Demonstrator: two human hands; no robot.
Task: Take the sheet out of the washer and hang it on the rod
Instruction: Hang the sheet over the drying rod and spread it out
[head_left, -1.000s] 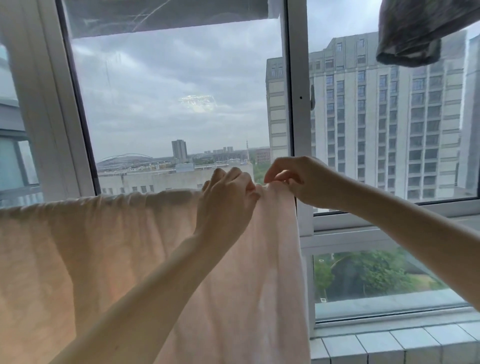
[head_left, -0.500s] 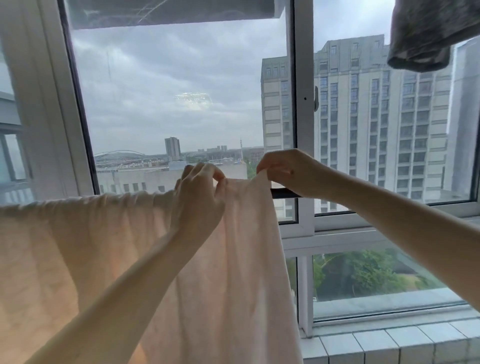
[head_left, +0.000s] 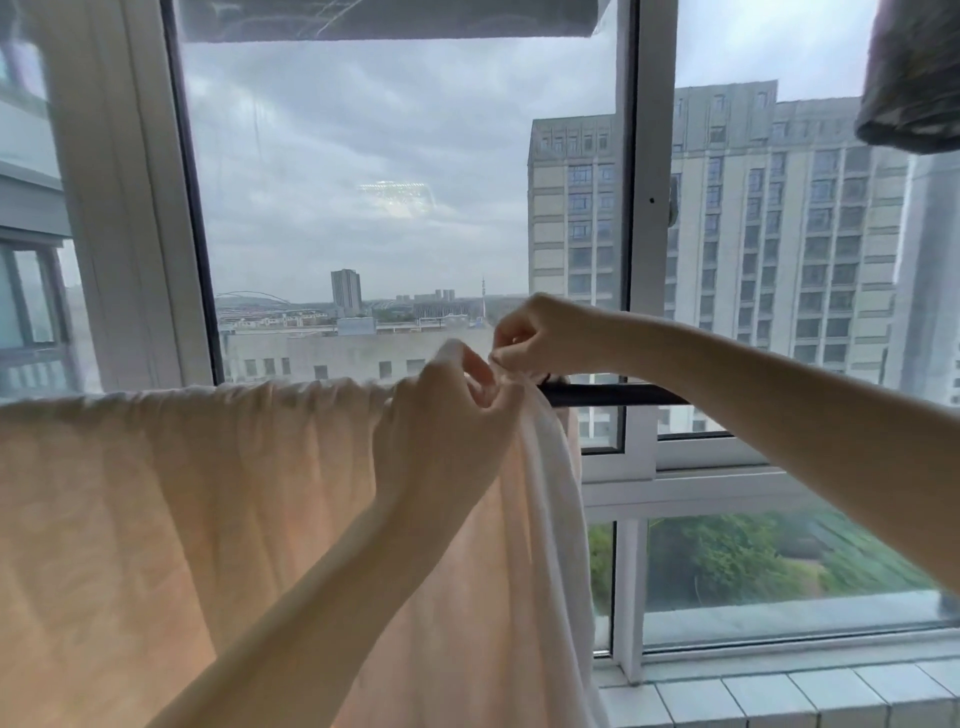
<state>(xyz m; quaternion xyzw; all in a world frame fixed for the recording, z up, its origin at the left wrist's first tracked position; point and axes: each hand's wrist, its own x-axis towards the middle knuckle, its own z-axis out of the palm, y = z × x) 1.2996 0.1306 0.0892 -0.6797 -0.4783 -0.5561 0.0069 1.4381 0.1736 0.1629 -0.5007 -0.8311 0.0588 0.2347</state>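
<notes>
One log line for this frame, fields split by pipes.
phase: hanging | sheet: draped over rod | left hand: grips top edge | right hand: pinches top edge

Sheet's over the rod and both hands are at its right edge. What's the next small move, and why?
Probably slide that edge a little to the right along the rod. The sheet is gathered along its top, the left hand and right hand both pinch its right edge, and bare rod shows just beyond them, so there seems room to spread it.
</notes>
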